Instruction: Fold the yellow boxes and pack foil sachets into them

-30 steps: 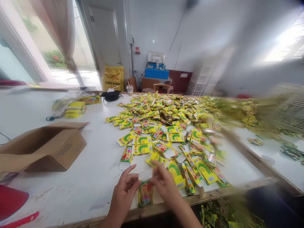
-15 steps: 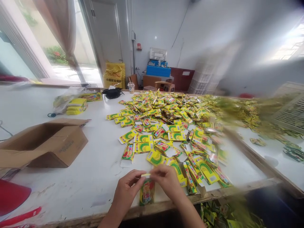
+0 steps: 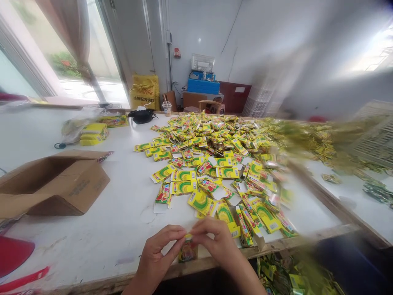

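My left hand (image 3: 159,254) and my right hand (image 3: 213,241) meet at the near edge of the white table (image 3: 123,221). Both pinch the top of one small yellow and green carton (image 3: 188,250), which hangs between the fingers with its printed face toward me. Just beyond the hands lies a wide heap of flat yellow cartons (image 3: 215,164), spread from the table's middle to its right side. The nearest flat cartons lie a few centimetres past my right fingers.
An open brown cardboard box (image 3: 58,184) lies on its side at the left. A stack of yellow packs (image 3: 92,134) and a black object (image 3: 141,116) sit at the far left. A red thing (image 3: 14,256) shows at the near left edge. White crates (image 3: 374,135) stand at the right.
The carton lay flat on the table under my fingers a second ago. Both hands have drawn together and lifted it, pinching its top end.
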A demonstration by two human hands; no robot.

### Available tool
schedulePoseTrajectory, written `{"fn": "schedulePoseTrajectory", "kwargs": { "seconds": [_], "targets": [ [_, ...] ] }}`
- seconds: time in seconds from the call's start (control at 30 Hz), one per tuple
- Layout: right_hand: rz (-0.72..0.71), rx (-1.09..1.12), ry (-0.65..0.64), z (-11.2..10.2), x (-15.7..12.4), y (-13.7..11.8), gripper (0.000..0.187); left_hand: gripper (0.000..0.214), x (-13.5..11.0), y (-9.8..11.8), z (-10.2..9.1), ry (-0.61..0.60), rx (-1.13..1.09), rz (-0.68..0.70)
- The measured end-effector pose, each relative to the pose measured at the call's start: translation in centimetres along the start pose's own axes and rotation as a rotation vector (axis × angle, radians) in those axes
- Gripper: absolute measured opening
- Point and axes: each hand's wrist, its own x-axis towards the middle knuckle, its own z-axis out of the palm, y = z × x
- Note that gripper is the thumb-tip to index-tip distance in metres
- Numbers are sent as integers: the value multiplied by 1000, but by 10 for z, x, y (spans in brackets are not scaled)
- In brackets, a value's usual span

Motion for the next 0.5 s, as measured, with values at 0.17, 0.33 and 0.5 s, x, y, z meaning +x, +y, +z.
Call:
{"fn": "schedulePoseTrajectory", "kwargs": {
  "seconds": [0.17,0.33,0.5],
  "targets": [
    [-47,-92,34,3,-5,-3,15,33,-1,2,-2,-28,0,16],
    [-67,-200,-11,5,-21,4,18,37,-12,-3,0,-80,31,17],
    [-202,-177,93,28,-37,16,24,33,-25,2,8,-110,-22,-1]
  ]
}}
